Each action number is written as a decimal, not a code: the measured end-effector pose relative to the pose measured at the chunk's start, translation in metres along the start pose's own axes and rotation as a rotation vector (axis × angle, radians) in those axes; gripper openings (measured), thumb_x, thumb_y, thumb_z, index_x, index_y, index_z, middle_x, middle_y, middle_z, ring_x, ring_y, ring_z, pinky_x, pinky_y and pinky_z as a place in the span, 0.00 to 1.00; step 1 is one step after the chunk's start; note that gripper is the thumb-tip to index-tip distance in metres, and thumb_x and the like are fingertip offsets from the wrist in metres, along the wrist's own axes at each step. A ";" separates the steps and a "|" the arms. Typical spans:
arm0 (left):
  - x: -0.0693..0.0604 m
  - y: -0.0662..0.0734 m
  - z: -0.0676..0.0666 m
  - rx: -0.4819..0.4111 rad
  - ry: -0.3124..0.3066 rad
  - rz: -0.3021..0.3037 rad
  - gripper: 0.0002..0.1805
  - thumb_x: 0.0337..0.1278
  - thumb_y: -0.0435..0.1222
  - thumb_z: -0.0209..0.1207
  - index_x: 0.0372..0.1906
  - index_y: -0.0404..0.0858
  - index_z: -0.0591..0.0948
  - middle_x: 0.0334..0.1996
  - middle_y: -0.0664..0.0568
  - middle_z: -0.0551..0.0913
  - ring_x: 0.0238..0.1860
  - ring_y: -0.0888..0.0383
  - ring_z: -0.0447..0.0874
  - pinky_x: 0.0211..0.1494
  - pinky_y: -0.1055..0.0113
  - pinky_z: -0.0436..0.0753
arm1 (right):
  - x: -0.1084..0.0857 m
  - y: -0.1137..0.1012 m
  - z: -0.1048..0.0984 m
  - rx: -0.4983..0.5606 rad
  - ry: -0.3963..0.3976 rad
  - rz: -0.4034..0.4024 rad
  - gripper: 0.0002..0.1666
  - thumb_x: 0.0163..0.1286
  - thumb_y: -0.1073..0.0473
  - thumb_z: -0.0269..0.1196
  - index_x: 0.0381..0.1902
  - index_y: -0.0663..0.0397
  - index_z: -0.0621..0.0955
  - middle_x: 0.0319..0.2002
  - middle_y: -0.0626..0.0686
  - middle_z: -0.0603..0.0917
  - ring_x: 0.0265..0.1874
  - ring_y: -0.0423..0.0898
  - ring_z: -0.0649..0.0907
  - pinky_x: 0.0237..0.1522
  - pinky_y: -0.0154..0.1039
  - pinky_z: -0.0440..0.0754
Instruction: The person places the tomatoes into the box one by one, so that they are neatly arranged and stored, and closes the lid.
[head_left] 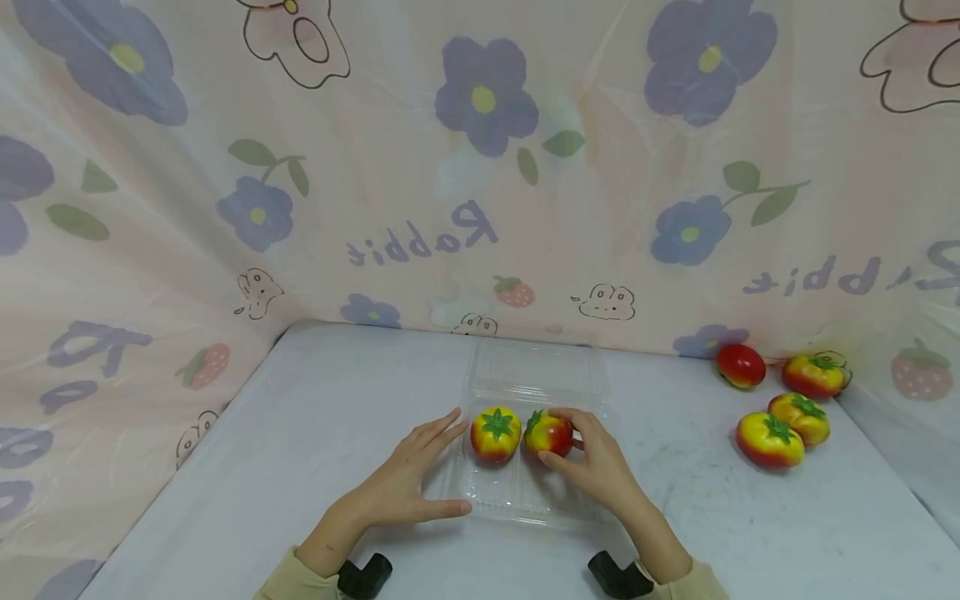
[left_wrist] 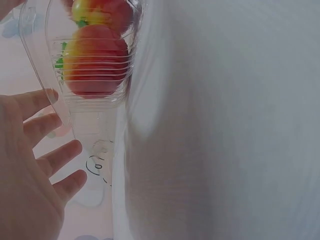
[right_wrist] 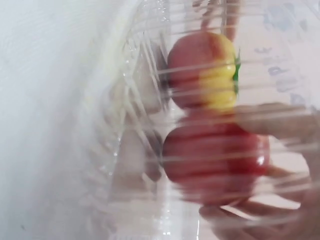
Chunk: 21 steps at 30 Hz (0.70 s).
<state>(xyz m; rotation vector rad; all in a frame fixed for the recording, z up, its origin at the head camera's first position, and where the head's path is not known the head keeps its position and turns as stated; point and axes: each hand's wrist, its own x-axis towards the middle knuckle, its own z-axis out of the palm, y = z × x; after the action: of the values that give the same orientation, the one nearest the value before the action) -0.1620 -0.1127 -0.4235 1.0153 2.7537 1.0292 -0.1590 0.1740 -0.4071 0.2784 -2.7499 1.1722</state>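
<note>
A clear plastic clamshell box (head_left: 486, 493) lies with its lid folded back on the white table. Inside, a red-and-yellow tomato (head_left: 495, 442) with a green leafy top sits upright in the left part. Beside it, my right hand (head_left: 603, 468) holds a second tomato (head_left: 551, 437) between thumb and fingers, its green top tilted to the left. My left hand (head_left: 408, 482) is at the box's left side, fingers extended and thumb apart. In the left wrist view, its fingertips (left_wrist: 70, 150) are by the clear rim. The right wrist view is blurred through the ribbed plastic.
At the table's right side lie several more tomatoes: a mostly red one (head_left: 741, 367), one (head_left: 813, 376) against the curtain, and two touching nearer ones (head_left: 770, 442). A patterned curtain (head_left: 480, 183) borders the table's back and sides.
</note>
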 end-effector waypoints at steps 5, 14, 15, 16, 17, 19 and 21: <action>-0.001 0.000 0.000 -0.001 0.003 0.004 0.53 0.46 0.63 0.63 0.75 0.48 0.56 0.77 0.53 0.49 0.74 0.45 0.51 0.68 0.36 0.59 | -0.003 -0.004 -0.002 -0.028 -0.005 0.060 0.31 0.55 0.60 0.72 0.57 0.56 0.74 0.56 0.58 0.78 0.55 0.57 0.78 0.53 0.50 0.81; -0.001 0.001 -0.001 -0.009 -0.001 -0.007 0.53 0.45 0.63 0.63 0.75 0.50 0.56 0.77 0.54 0.48 0.74 0.44 0.51 0.69 0.36 0.58 | -0.004 -0.005 0.003 0.039 -0.011 0.099 0.32 0.57 0.61 0.71 0.57 0.60 0.71 0.58 0.60 0.77 0.57 0.60 0.78 0.53 0.49 0.80; -0.001 0.001 0.000 -0.010 -0.001 -0.007 0.53 0.45 0.63 0.63 0.75 0.50 0.55 0.77 0.55 0.48 0.74 0.45 0.51 0.69 0.36 0.58 | -0.004 -0.006 0.004 0.041 -0.008 0.092 0.32 0.57 0.61 0.71 0.56 0.61 0.71 0.58 0.61 0.77 0.57 0.60 0.78 0.53 0.49 0.81; -0.001 0.001 0.000 -0.010 0.000 -0.006 0.53 0.45 0.63 0.63 0.75 0.51 0.55 0.77 0.55 0.48 0.74 0.45 0.51 0.69 0.36 0.58 | -0.005 -0.005 0.004 0.041 -0.006 0.084 0.32 0.57 0.62 0.71 0.56 0.61 0.70 0.58 0.62 0.77 0.57 0.61 0.78 0.52 0.49 0.81; -0.001 0.001 0.000 -0.009 0.002 -0.004 0.53 0.45 0.63 0.63 0.75 0.51 0.55 0.77 0.54 0.48 0.74 0.45 0.51 0.69 0.36 0.58 | -0.005 -0.005 0.005 0.040 -0.005 0.076 0.32 0.56 0.63 0.71 0.55 0.62 0.70 0.57 0.63 0.77 0.56 0.61 0.78 0.52 0.49 0.81; -0.001 0.001 0.000 -0.010 0.005 -0.004 0.53 0.45 0.63 0.63 0.75 0.51 0.55 0.77 0.54 0.48 0.74 0.45 0.51 0.68 0.36 0.59 | -0.005 -0.005 0.006 0.032 0.000 0.060 0.32 0.56 0.64 0.71 0.54 0.63 0.69 0.57 0.65 0.77 0.56 0.62 0.78 0.52 0.49 0.81; -0.001 0.001 0.000 -0.009 0.006 -0.005 0.53 0.45 0.63 0.63 0.75 0.51 0.55 0.77 0.54 0.48 0.74 0.45 0.51 0.68 0.36 0.59 | -0.005 -0.005 0.006 0.013 -0.003 0.058 0.33 0.56 0.64 0.72 0.56 0.64 0.69 0.57 0.65 0.77 0.56 0.62 0.78 0.51 0.49 0.81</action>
<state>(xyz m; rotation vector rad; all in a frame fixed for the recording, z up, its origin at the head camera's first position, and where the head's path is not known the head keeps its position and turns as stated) -0.1610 -0.1126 -0.4236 1.0054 2.7523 1.0456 -0.1531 0.1666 -0.4086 0.2028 -2.7718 1.2052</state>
